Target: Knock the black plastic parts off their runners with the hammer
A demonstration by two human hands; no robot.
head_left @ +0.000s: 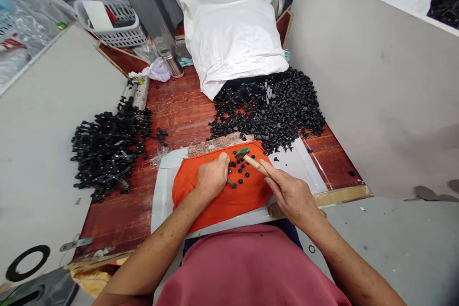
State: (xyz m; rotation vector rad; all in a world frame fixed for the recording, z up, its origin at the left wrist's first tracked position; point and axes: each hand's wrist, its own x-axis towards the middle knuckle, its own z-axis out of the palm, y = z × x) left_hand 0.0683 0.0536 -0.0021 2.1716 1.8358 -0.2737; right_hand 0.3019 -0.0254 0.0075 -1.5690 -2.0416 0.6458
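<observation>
My right hand point(289, 190) is closed round the wooden handle of a small hammer point(247, 157), whose dark head rests over several small black parts point(241, 169) on an orange cloth point(218, 201). My left hand point(212, 177) lies curled on the cloth just left of those parts, its fingers pinched on a small black part point(231, 183) that I can barely make out.
A big heap of black caps point(272, 107) spills from a white sack point(229, 24) behind the cloth. A pile of black strips point(107, 148) lies at left. Grey boards wall both sides. A white basket point(111, 19) and a metal cup point(172, 62) stand at the back.
</observation>
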